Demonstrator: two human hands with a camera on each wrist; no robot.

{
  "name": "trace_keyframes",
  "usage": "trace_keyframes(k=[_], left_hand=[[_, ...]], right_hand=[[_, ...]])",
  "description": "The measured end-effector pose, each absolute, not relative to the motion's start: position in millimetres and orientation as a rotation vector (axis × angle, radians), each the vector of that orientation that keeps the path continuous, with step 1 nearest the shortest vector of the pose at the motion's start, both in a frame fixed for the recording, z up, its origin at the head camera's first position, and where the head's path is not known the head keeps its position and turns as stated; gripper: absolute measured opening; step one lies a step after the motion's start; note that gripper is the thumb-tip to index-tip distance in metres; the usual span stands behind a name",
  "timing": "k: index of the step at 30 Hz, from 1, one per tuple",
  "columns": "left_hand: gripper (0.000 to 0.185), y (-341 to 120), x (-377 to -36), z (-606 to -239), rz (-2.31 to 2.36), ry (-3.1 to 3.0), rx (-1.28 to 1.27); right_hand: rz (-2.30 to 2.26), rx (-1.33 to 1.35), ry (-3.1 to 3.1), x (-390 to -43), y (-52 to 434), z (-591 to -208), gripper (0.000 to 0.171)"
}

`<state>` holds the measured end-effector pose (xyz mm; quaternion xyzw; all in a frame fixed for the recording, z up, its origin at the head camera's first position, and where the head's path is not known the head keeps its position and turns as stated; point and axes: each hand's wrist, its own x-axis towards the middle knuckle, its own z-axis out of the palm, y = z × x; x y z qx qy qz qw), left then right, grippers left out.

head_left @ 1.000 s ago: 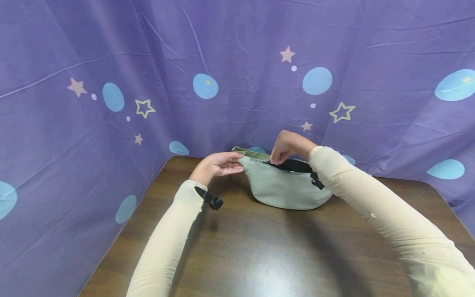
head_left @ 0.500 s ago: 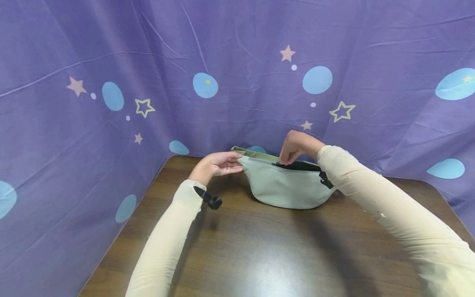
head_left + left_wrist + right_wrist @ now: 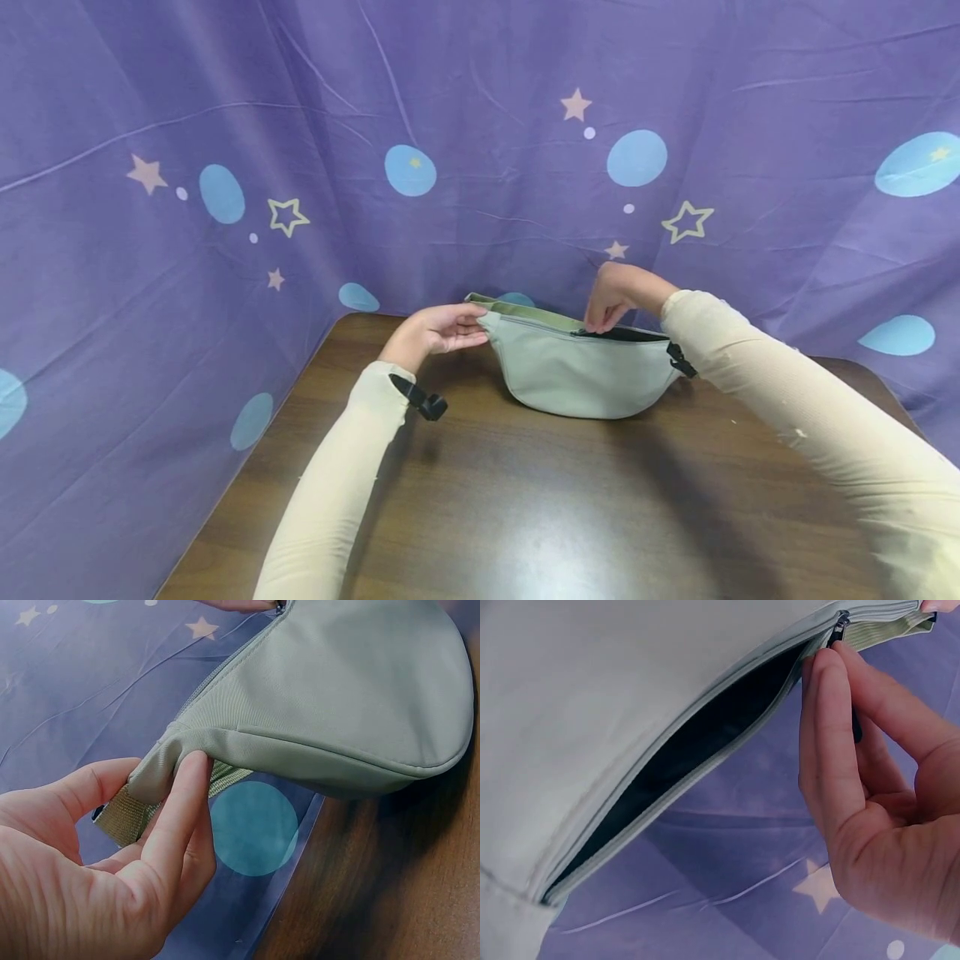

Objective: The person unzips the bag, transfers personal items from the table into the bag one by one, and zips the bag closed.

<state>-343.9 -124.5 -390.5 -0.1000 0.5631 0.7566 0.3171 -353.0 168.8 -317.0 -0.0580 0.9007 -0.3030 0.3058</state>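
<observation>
A pale green waist bag [image 3: 577, 375] stands on the brown table [image 3: 525, 508] near the back. My left hand [image 3: 459, 327] pinches the bag's left end [image 3: 169, 761] between thumb and fingers, just above its olive webbing strap [image 3: 124, 814]. At the bag's top edge my right hand [image 3: 602, 318] pinches the zipper pull [image 3: 841, 624]. The zip is closed to the left of that hand. To its right the dark opening [image 3: 697, 750] gapes, with a black lining inside.
A purple cloth [image 3: 225, 100] with stars and blue dots hangs behind the table and along its left side, close behind the bag. A black buckle [image 3: 681, 360] sits at the bag's right end. A black clip [image 3: 422, 402] shows on my left wrist.
My right hand has slid rightward along the bag's top with the zipper pull, so the closed stretch of zip is longer. The left hand keeps its hold on the left end.
</observation>
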Motion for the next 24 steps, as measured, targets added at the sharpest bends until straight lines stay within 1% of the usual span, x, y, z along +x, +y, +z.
trace_keyframes(k=[6, 16, 24], left_hand=[[0.026, -125, -344, -391, 2.003, 1.485, -0.279], [0.029, -126, -344, -392, 2.014, 1.446, -0.266], [0.029, -127, -342, -392, 2.016, 1.441, -0.256]], right_hand=[[-0.712, -0.143, 2.403, -352, 176, -313, 0.023], [-0.68, -0.186, 2.378, -349, 188, -312, 0.022], [-0.684, -0.16, 2.358, -348, 191, -312, 0.021]])
